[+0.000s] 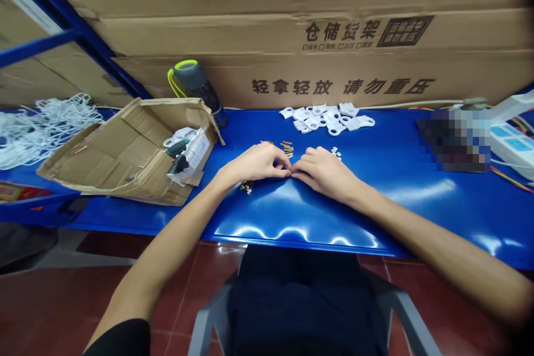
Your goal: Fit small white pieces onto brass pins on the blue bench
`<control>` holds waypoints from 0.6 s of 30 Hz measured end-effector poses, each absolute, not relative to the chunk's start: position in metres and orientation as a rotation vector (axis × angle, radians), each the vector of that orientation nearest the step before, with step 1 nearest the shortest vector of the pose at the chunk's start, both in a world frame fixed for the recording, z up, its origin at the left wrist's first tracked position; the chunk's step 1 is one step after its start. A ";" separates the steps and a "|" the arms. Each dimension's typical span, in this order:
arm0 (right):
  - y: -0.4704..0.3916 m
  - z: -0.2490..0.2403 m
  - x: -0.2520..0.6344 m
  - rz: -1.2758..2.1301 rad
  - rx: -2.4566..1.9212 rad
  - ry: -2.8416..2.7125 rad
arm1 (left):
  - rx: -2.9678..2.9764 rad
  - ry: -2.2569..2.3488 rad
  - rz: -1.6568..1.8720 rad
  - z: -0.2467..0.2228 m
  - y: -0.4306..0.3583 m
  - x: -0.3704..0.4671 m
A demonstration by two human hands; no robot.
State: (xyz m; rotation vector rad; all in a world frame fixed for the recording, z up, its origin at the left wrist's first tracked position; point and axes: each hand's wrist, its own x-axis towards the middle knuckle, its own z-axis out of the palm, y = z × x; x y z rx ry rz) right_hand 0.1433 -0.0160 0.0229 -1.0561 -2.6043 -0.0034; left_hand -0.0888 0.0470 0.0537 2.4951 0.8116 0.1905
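Observation:
My left hand (261, 163) and my right hand (323, 171) meet fingertip to fingertip low over the blue table (267, 206). Both are closed in a pinch, and whatever they hold is too small or hidden to make out. Just beyond my left hand lie small brass-coloured strips (287, 149). Small dark and pale bits (247, 187) sit beside its wrist, partly covered by it. Behind my right hand are tiny white pieces (336, 152). Farther back is a pile of flat white plastic parts (327, 118), each with a round hole.
To the left stands an open cardboard box (120, 150) with a dark-handled tool and white items inside. A dark bottle (200, 89) is behind it, and white cords (45, 128) are heaped at far left. A power strip (511, 144) and wires lie at right.

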 end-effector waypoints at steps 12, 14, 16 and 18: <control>-0.008 0.037 0.169 -0.072 -1.243 -2.659 | 2.522 1.053 0.119 0.065 0.051 -0.100; -0.006 0.038 0.179 -0.193 -1.280 -2.655 | 2.540 1.113 0.145 0.065 0.054 -0.103; -0.005 0.038 0.185 -0.285 -1.314 -2.633 | 2.553 1.176 0.182 0.063 0.056 -0.105; -0.005 0.038 0.189 -0.325 -1.335 -2.609 | 2.563 1.205 0.205 0.061 0.057 -0.105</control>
